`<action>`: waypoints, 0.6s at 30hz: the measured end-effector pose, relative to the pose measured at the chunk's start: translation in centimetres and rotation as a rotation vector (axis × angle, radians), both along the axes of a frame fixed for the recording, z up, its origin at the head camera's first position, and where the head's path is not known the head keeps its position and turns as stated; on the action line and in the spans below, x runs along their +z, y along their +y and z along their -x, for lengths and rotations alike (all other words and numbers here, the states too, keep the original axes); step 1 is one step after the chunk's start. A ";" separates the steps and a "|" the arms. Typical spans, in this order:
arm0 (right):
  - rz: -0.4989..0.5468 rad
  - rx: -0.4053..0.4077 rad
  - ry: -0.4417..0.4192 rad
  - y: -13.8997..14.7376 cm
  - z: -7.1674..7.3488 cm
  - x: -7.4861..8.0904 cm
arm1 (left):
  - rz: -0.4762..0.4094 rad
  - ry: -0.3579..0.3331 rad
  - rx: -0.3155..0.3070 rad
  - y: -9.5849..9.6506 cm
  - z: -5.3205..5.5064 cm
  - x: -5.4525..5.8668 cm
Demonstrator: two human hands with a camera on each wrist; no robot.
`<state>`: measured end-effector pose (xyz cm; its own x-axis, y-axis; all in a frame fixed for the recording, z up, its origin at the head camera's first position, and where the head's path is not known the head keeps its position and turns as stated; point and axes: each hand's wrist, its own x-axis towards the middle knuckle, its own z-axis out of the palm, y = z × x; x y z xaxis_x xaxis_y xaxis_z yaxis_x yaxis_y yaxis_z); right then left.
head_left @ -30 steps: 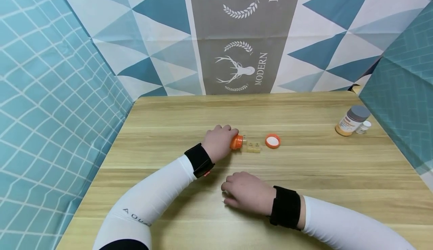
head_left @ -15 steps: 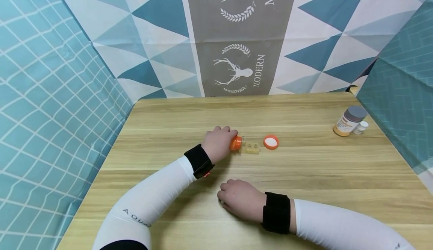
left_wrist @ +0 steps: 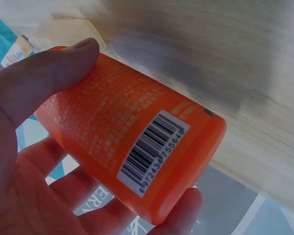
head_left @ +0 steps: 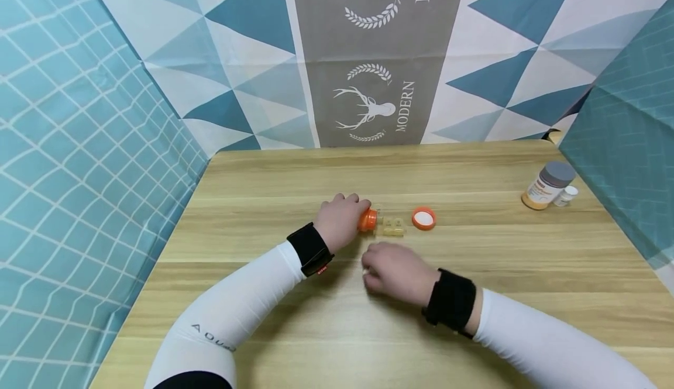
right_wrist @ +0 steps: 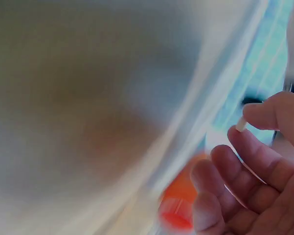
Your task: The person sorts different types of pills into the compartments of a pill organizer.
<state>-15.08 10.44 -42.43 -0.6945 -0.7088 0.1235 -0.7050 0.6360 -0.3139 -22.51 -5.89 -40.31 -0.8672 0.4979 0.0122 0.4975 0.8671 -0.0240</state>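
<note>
In the head view my left hand (head_left: 342,222) grips an orange pill bottle (head_left: 367,220) lying tilted, its neck toward the right. The left wrist view shows the bottle's barcode label (left_wrist: 151,152), with the thumb over its side and the fingers beneath. My right hand (head_left: 397,272) is just in front of a small translucent yellow pill organizer (head_left: 392,226). Between thumb and index finger that hand pinches a small whitish pill (right_wrist: 241,124), best seen in the right wrist view. To the right of the organizer, the orange cap (head_left: 423,218) lies with its white inside up.
A jar with a grey lid (head_left: 547,185) and a small white bottle (head_left: 566,196) stand at the table's right rear. Patterned cloth hangs behind the wooden table (head_left: 474,260) and along both sides.
My right hand first drew slightly nearer and its fingers closed together, then it moved forward toward the organizer with the pill. The left hand and the bottle have stayed in place.
</note>
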 end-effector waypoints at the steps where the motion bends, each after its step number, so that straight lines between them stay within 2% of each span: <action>1: 0.023 -0.042 0.004 0.7 0.7 0.2 | -0.002 0.000 0.001 0.0 0.0 0.0; 4: 0.073 -0.169 0.045 2.2 3.0 0.5 | 0.000 0.002 0.004 0.1 0.1 -0.1; 7: 0.073 -0.247 0.074 3.1 4.8 0.3 | 0.004 0.000 0.002 0.2 0.2 -0.1; 11: 0.029 -0.259 0.069 3.2 6.1 -0.2 | 0.009 -0.009 0.001 0.4 0.2 -0.1; 18: 0.000 -0.258 0.100 2.8 6.9 -1.0 | 0.014 -0.002 -0.005 0.4 0.2 0.0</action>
<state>-22.01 13.20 -43.41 -0.8366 -0.5097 0.2009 -0.5469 0.7988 -0.2507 -22.69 -5.47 -40.30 -0.8645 0.5026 0.0035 0.5022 0.8640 -0.0351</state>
